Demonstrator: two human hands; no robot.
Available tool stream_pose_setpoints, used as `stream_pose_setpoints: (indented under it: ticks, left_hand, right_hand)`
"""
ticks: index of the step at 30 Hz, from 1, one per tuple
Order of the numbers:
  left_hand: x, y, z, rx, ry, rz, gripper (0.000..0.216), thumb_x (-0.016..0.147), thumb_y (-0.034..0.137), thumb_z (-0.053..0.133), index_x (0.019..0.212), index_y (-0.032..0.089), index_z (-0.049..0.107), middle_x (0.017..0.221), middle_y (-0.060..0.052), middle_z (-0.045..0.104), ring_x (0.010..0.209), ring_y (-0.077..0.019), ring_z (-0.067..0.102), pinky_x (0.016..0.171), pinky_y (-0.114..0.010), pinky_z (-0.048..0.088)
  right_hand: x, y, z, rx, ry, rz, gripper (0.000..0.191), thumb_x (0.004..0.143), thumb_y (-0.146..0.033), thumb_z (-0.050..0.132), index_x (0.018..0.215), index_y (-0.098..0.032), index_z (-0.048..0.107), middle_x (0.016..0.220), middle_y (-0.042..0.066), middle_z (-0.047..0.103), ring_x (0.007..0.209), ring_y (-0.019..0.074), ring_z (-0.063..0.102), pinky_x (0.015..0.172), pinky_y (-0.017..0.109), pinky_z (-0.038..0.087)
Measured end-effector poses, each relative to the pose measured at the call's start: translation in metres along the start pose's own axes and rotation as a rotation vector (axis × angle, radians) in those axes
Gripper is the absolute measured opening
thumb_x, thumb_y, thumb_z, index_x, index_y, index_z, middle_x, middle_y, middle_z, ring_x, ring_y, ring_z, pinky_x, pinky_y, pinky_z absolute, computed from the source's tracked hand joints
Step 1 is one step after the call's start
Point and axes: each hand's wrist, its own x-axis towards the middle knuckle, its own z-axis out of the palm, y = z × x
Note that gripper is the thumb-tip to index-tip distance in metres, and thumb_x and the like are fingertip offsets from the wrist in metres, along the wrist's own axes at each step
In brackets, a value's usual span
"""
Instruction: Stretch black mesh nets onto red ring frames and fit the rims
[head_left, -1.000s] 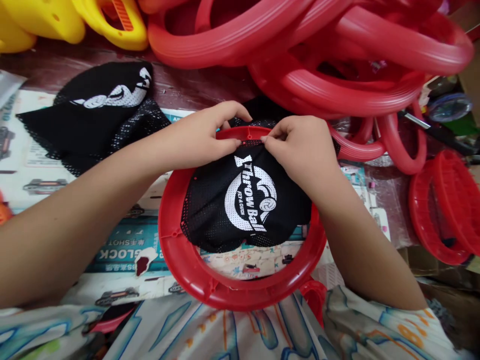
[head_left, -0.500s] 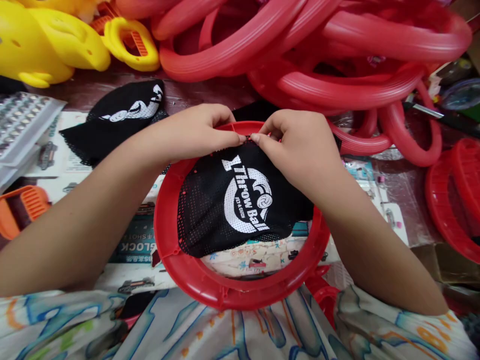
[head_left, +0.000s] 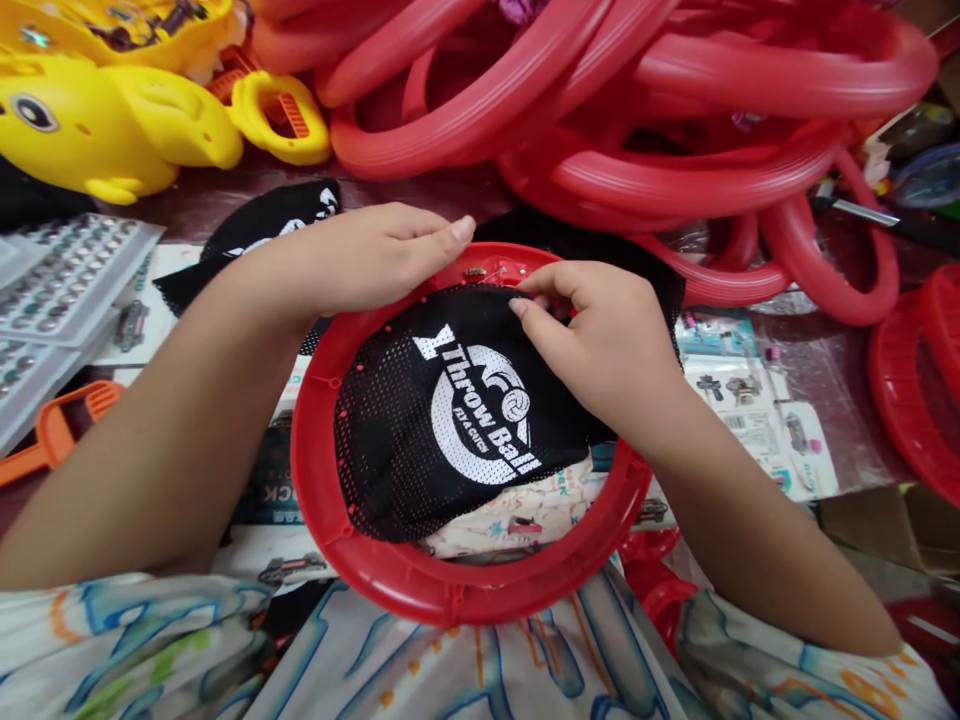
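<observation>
A red plastic ring [head_left: 321, 500] lies in front of me, its near edge against my clothes. Black mesh fabric [head_left: 390, 440] with a white "Throw Ball" print covers most of its opening; pale printed card shows through the gap at lower right. My right hand [head_left: 600, 325] is closed at the ring's far side, thumb and fingers pinching the mesh edge. Over the upper left rim, my left hand [head_left: 375, 255] is off the mesh, thumb stretched out and fingers partly hidden behind it. Small bits sit in the far rim channel between the hands.
Large red rings [head_left: 697, 185] are heaped at the back. Yellow plastic animal shapes [head_left: 127, 130] lie at back left, near another printed black mesh piece [head_left: 225, 235]. Trays of small shiny round parts [head_left: 67, 280] and an orange handle [head_left: 56, 430] are left. More red rings [head_left: 911, 400] stand right.
My left hand has let go of the mesh edge and risen slightly, up and left. The right hand has moved slightly down with the edge, uncovering the far rim channel.
</observation>
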Motion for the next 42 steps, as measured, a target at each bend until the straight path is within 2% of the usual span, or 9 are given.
stream_pose_setpoints:
  ticks: [2,4,7,11,14,24,33,38,42]
  left_hand:
    - [0.000,0.002,0.001,0.000,0.002,-0.102,0.045,0.102,0.051,0.046,0.087,0.016,0.070,0.086,-0.005,0.073,0.076,-0.0198,0.060,0.074,-0.033,0.044]
    - [0.000,0.005,0.004,-0.110,-0.001,-0.120,0.036,0.101,0.045,0.050,0.103,0.016,0.072,0.094,-0.006,0.075,0.080,-0.0204,0.063,0.074,-0.033,0.046]
    - [0.001,0.005,0.008,-0.363,0.019,-0.041,0.035,0.095,0.033,0.058,0.125,0.018,0.065,0.110,-0.007,0.073,0.093,-0.0213,0.066,0.079,-0.032,0.050]
    - [0.006,0.000,0.012,-0.401,-0.004,0.034,0.021,0.083,0.033,0.066,0.097,0.018,0.070,0.088,-0.004,0.068,0.079,-0.0170,0.060,0.070,-0.028,0.046]
    - [0.009,-0.003,0.014,-0.397,-0.021,0.066,0.021,0.078,0.037,0.068,0.088,0.019,0.070,0.081,-0.002,0.065,0.075,-0.0150,0.056,0.067,-0.027,0.042]
    - [0.009,-0.002,0.023,-0.365,0.017,0.023,0.022,0.079,0.042,0.069,0.080,0.021,0.063,0.068,0.001,0.053,0.063,-0.0141,0.045,0.057,-0.030,0.031]
    - [0.007,0.005,0.029,-0.204,0.166,0.081,0.017,0.083,0.031,0.064,0.072,0.019,0.058,0.066,0.002,0.050,0.065,-0.0142,0.044,0.065,-0.031,0.033]
    - [0.009,0.004,0.029,-0.121,0.194,0.090,0.015,0.082,0.028,0.065,0.073,0.019,0.059,0.066,0.002,0.051,0.062,-0.0124,0.042,0.063,-0.029,0.033]
    - [0.010,-0.001,0.030,-0.173,0.176,0.096,0.014,0.082,0.029,0.064,0.074,0.018,0.058,0.065,0.003,0.051,0.059,-0.0113,0.040,0.059,-0.028,0.032]
  right_hand:
    - [0.003,-0.002,0.000,-0.005,-0.014,0.007,0.016,0.089,-0.012,0.060,0.081,-0.019,0.072,0.086,0.004,0.075,0.080,0.0180,0.064,0.080,0.033,0.044]
    - [0.005,-0.002,0.000,-0.006,-0.011,0.014,0.017,0.090,-0.012,0.058,0.080,-0.019,0.071,0.086,0.003,0.075,0.080,0.0175,0.064,0.079,0.033,0.044]
    - [0.008,0.000,0.001,-0.006,0.014,0.037,0.016,0.092,-0.016,0.058,0.083,-0.019,0.071,0.085,0.004,0.075,0.075,0.0174,0.062,0.075,0.034,0.043]
    - [0.011,0.006,0.005,-0.041,0.033,0.013,0.012,0.090,-0.018,0.062,0.085,-0.018,0.073,0.083,0.005,0.075,0.073,0.0184,0.062,0.072,0.033,0.041]
    - [0.012,0.009,0.006,-0.070,0.045,-0.002,0.012,0.090,-0.018,0.063,0.084,-0.017,0.073,0.083,0.006,0.076,0.073,0.0185,0.063,0.071,0.033,0.040]
    - [0.014,0.007,0.007,-0.106,0.071,0.007,0.019,0.094,-0.023,0.061,0.084,-0.016,0.075,0.081,0.007,0.075,0.072,0.0189,0.062,0.070,0.034,0.038]
    - [0.016,0.005,0.008,-0.241,0.083,0.033,0.024,0.096,-0.028,0.059,0.091,-0.015,0.079,0.085,0.010,0.078,0.077,0.0239,0.068,0.071,0.036,0.040]
    - [0.015,0.004,0.005,-0.333,0.053,0.036,0.024,0.097,-0.027,0.058,0.093,-0.014,0.078,0.089,0.012,0.079,0.083,0.0263,0.071,0.073,0.036,0.041]
    - [0.005,0.002,-0.004,-0.351,-0.015,-0.049,0.016,0.095,-0.024,0.063,0.099,-0.015,0.076,0.088,0.009,0.078,0.082,0.0242,0.070,0.072,0.034,0.041]
